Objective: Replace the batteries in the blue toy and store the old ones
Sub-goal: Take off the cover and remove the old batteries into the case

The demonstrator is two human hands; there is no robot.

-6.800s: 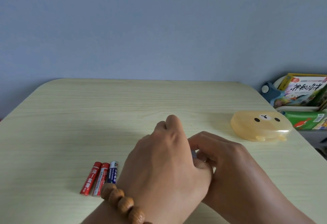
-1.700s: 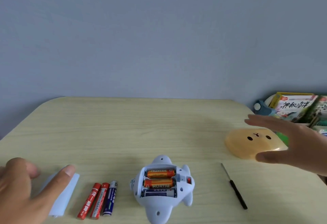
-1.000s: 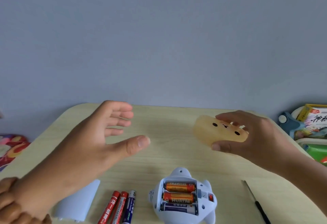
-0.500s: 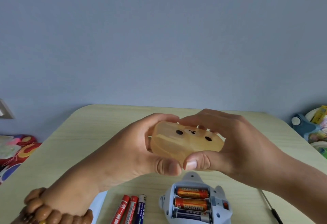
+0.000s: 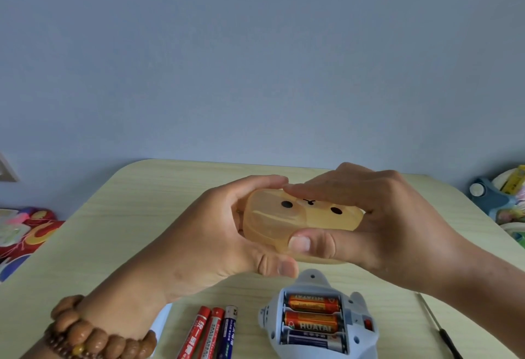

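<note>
Both hands hold a translucent orange bear-face case point(image 5: 272, 223) above the table. My left hand point(image 5: 216, 242) grips its left end, thumb underneath. My right hand point(image 5: 377, 225) grips the right end, fingers over the top and thumb on the front edge. The case lid looks closed. Below it the pale blue toy point(image 5: 318, 321) lies on its back with the battery bay uncovered, three batteries inside. Three loose batteries point(image 5: 211, 333), two red and one blue, lie side by side left of the toy. The pale blue battery cover point(image 5: 162, 321) peeks out under my left wrist.
A black screwdriver point(image 5: 443, 333) lies at the table's right edge. The light wooden table point(image 5: 136, 216) ends at a grey-blue wall. Books and toys point(image 5: 502, 202) sit beyond the right edge, and colourful fabric point(image 5: 25, 231) lies off the left edge.
My right hand picked the orange case off the table's right side and brought it to the middle. My left hand came up and took its other end. Both hands have tightened their hold.
</note>
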